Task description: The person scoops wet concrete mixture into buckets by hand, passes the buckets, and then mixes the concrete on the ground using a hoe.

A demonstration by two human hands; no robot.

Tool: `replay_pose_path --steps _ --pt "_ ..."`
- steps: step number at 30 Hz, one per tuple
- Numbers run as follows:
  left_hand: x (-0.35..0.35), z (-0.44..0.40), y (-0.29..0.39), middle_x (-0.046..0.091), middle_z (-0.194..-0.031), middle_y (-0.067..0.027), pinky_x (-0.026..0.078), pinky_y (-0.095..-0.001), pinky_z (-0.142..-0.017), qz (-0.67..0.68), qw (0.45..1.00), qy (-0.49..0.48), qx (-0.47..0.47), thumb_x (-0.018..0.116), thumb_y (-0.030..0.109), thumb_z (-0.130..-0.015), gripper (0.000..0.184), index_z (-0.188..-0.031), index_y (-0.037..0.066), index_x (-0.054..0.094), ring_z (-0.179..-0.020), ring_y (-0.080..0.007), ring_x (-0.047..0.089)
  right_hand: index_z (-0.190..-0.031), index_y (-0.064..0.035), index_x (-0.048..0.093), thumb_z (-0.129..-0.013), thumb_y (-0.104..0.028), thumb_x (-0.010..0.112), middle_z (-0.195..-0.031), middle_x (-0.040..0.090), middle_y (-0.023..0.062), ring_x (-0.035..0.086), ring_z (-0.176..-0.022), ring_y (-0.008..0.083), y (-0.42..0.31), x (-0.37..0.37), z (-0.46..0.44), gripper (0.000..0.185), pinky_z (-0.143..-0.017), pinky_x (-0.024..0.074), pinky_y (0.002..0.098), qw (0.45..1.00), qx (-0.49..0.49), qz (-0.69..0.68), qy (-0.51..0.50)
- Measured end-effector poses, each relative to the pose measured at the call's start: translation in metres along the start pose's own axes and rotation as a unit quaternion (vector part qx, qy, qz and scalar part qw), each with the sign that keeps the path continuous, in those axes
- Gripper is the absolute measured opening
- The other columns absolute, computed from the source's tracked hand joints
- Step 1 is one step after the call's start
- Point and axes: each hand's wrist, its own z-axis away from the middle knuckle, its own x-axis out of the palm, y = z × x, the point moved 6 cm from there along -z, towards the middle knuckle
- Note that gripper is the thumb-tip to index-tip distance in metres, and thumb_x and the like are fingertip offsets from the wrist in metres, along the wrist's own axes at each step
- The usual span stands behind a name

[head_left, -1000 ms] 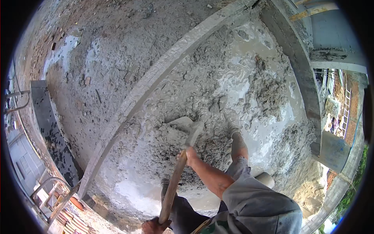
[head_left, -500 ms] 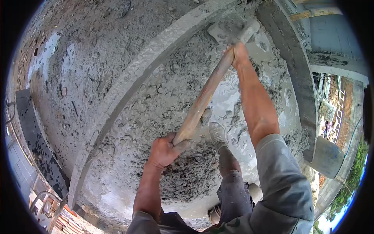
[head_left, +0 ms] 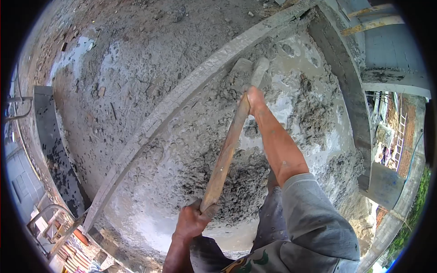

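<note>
A hoe with a long wooden handle [head_left: 224, 157] slants up through the middle of the head view. My left hand [head_left: 191, 221] is wrapped round the handle's near end. Farther up, close to the head, my right hand [head_left: 255, 98] grips the same handle. The hoe's blade [head_left: 241, 69] is coated in grey mortar and partly sunk in it. Around the tool lies lumpy wet concrete mix [head_left: 182, 150], with watery patches and a darker gravelly area below the handle.
A long curved-looking board [head_left: 157, 116] edges the mix on the left, and another board [head_left: 339, 75] edges it on the right. A grey panel [head_left: 384, 184] stands at lower right. Muddy ground [head_left: 132, 68] spreads beyond. A metal-framed object [head_left: 52, 223] stands at lower left.
Both hands and the hoe have come back toward my body, its blade shifting left and down through the mix. My foot, visible before, is now mostly hidden.
</note>
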Motion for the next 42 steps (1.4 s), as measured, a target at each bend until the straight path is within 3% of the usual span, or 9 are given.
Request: replay_pose_path --steps 3,6,12,16,18,19,26,32,42 --pt "-0.019 0.058 -0.058 0.058 -0.062 -0.0052 0.045 -0.0283 -0.053 0.015 0.998 0.048 -0.028 0.069 0.035 -0.078 0.039 -0.087 -0.002 0.065 -0.057 -0.0112 0.055 -0.088 -0.0017 0.050 -0.082 -0.018 0.052 -0.068 0.048 0.0097 0.052 -0.053 0.0243 0.090 0.039 0.054 0.018 -0.045 0.0472 0.0395 0.998 0.039 0.026 -0.030" --pt "-0.035 0.107 -0.097 0.061 -0.058 -0.0155 0.049 -0.0386 -0.057 -0.222 0.970 0.096 -0.010 0.072 0.047 -0.067 0.046 -0.075 0.003 0.064 -0.059 -0.0327 0.062 -0.097 -0.0023 0.047 -0.086 -0.025 0.048 -0.072 0.049 0.0096 0.054 -0.058 0.0247 0.178 0.015 0.118 0.025 -0.055 0.0485 0.0427 0.986 0.138 -0.073 -0.053" --pt "0.018 0.246 -0.205 0.064 -0.062 -0.0086 0.044 -0.0355 -0.049 -0.152 0.971 0.057 -0.175 0.070 0.048 -0.074 0.044 -0.090 0.006 0.071 -0.053 -0.0173 0.057 -0.091 -0.0044 0.050 -0.073 -0.012 0.064 -0.068 0.049 0.0069 0.056 -0.059 0.0237 0.365 -0.050 0.239 0.024 -0.049 0.0509 0.0406 0.956 0.288 -0.049 0.001" --pt "0.065 0.246 -0.184 0.065 -0.067 -0.0095 0.045 -0.0336 -0.050 -0.054 0.969 -0.021 -0.239 0.069 0.049 -0.074 0.046 -0.091 0.006 0.071 -0.056 -0.0155 0.058 -0.095 -0.0036 0.050 -0.072 -0.010 0.065 -0.071 0.052 0.0079 0.057 -0.059 0.0225 0.312 -0.085 0.243 0.028 -0.048 0.0520 0.0418 0.970 0.238 -0.035 -0.035" --pt "0.081 0.187 -0.148 0.063 -0.061 -0.0160 0.051 -0.0382 -0.060 -0.020 0.996 0.016 -0.087 0.069 0.056 -0.068 0.052 -0.084 0.006 0.070 -0.064 -0.0281 0.067 -0.095 -0.0021 0.049 -0.073 -0.008 0.063 -0.068 0.051 0.0093 0.055 -0.055 0.0226 0.221 -0.100 0.201 0.027 -0.045 0.0502 0.0401 0.988 0.152 -0.029 0.005" --pt "0.094 0.147 -0.168 0.067 -0.074 -0.0159 0.051 -0.0354 -0.070 -0.147 0.976 -0.082 -0.140 0.068 0.057 -0.067 0.059 -0.096 0.005 0.068 -0.077 -0.0271 0.067 -0.085 0.0026 0.050 -0.076 -0.007 0.061 -0.065 0.050 0.0106 0.051 -0.048 0.0216 0.173 -0.107 0.170 0.017 -0.041 0.0465 0.0359 0.994 0.099 -0.051 -0.010" --pt "0.091 -0.157 0.063 0.063 -0.063 -0.0133 0.050 -0.0402 -0.059 -0.029 0.987 0.011 0.157 0.069 0.051 -0.072 0.046 -0.086 0.007 0.066 -0.062 -0.0326 0.064 -0.084 -0.0012 0.049 -0.076 -0.014 0.057 -0.066 0.049 0.0109 0.048 -0.049 0.0222 -0.137 -0.103 -0.052 0.017 -0.046 0.0473 0.0368 0.988 -0.143 -0.011 0.066" --pt "0.101 -0.119 0.061 0.063 -0.067 -0.0179 0.049 -0.0367 -0.058 -0.057 0.989 0.020 0.136 0.072 0.035 -0.076 0.038 -0.088 0.000 0.065 -0.063 -0.0301 0.065 -0.084 0.0053 0.053 -0.075 -0.010 0.057 -0.064 0.050 0.0127 0.051 -0.048 0.0254 -0.106 -0.052 -0.085 0.019 -0.043 0.0460 0.0402 0.994 -0.091 0.054 0.026" --pt "0.085 0.079 -0.136 0.063 -0.064 -0.0192 0.051 -0.0414 -0.062 -0.087 0.989 -0.011 -0.120 0.068 0.053 -0.070 0.051 -0.087 0.005 0.069 -0.066 -0.0326 0.066 -0.096 0.0002 0.049 -0.087 -0.017 0.045 -0.071 0.051 0.0141 0.053 -0.054 0.0262 0.199 -0.075 0.069 0.020 -0.046 0.0481 0.0428 0.987 0.131 0.081 0.039"
